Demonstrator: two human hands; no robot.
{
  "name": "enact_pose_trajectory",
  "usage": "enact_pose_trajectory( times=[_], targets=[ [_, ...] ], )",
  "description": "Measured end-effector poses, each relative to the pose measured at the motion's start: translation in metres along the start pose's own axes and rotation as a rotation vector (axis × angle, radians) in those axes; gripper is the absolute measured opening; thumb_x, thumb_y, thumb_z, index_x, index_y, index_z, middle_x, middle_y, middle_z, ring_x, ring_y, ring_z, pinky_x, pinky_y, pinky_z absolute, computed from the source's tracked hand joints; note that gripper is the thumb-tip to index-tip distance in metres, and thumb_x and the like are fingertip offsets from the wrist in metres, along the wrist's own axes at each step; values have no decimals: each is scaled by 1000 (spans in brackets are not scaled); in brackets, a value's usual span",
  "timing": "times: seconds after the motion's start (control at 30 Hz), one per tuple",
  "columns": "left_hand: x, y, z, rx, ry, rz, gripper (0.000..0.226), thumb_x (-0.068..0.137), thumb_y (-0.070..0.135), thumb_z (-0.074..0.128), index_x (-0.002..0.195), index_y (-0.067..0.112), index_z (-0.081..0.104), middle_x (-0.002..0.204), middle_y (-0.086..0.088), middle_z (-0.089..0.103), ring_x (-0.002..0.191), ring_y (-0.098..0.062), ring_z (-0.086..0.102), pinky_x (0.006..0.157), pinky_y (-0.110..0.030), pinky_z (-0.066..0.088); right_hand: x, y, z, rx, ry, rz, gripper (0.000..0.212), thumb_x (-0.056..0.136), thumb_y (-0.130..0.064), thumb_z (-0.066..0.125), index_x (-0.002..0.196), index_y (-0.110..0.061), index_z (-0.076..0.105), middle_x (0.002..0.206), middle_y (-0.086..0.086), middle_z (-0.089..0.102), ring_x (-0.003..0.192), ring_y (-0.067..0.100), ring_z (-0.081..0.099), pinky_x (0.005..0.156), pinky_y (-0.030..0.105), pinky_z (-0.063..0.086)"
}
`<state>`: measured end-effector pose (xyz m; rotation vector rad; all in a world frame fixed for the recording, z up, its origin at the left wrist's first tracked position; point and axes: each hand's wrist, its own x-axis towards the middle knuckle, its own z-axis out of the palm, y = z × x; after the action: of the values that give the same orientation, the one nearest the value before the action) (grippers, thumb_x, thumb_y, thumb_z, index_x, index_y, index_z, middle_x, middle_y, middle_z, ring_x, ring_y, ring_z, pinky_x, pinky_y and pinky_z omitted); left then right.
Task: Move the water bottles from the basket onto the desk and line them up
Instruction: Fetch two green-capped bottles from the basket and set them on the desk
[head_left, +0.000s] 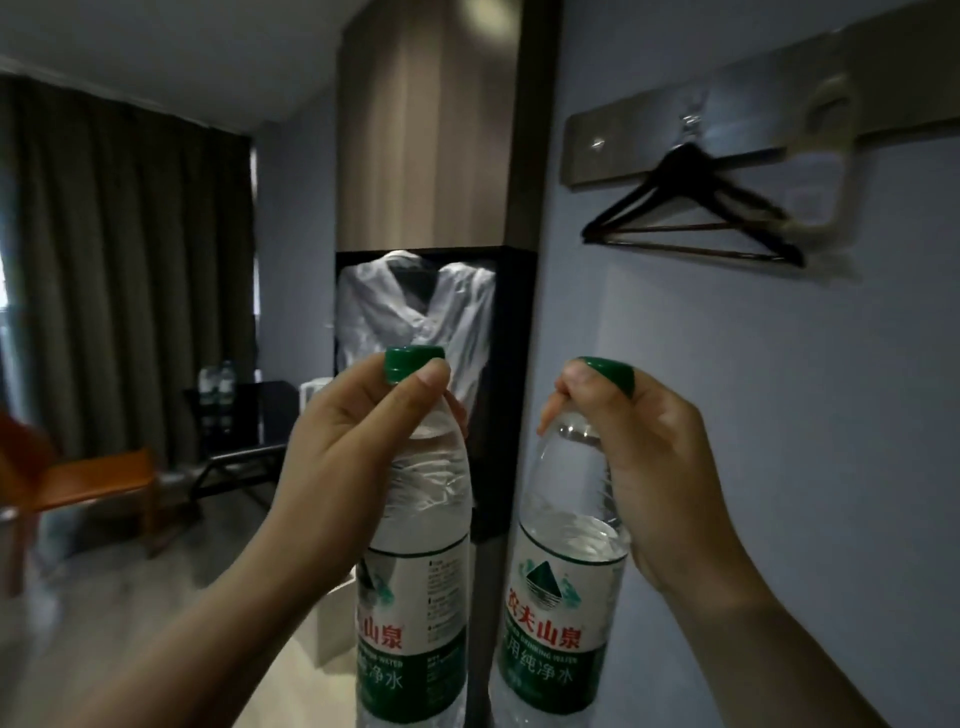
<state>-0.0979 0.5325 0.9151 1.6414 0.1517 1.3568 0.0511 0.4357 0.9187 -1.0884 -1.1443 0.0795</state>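
Observation:
I hold two clear water bottles with green caps and green-and-white labels upright in front of me. My left hand (358, 447) grips the neck of the left bottle (415, 571) just under its cap. My right hand (644, 467) grips the neck of the right bottle (561, 597), fingers over the cap. Two more water bottles (217, 387) stand side by side on the dark desk (270, 395) far back in the room. The basket is out of view.
A tall wooden cabinet (431, 130) stands straight ahead, a white shirt (415, 312) hanging in its open niche. A black coat hanger (691, 218) hangs on the right wall. An orange chair (88, 483) and dark curtains (124, 260) are at the left.

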Motion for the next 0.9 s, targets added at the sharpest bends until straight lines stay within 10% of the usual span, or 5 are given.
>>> enact_pose_trajectory(
  times=[0.9],
  targets=[
    [50, -179, -157, 611, 557, -100, 25, 84, 40, 54, 88, 19, 67, 86, 1, 70, 86, -10, 67, 72, -11, 49, 111, 235, 210, 267, -371, 51, 20, 89, -30, 62, 77, -14, 67, 74, -4, 69, 71, 5, 63, 67, 10, 46]
  ],
)
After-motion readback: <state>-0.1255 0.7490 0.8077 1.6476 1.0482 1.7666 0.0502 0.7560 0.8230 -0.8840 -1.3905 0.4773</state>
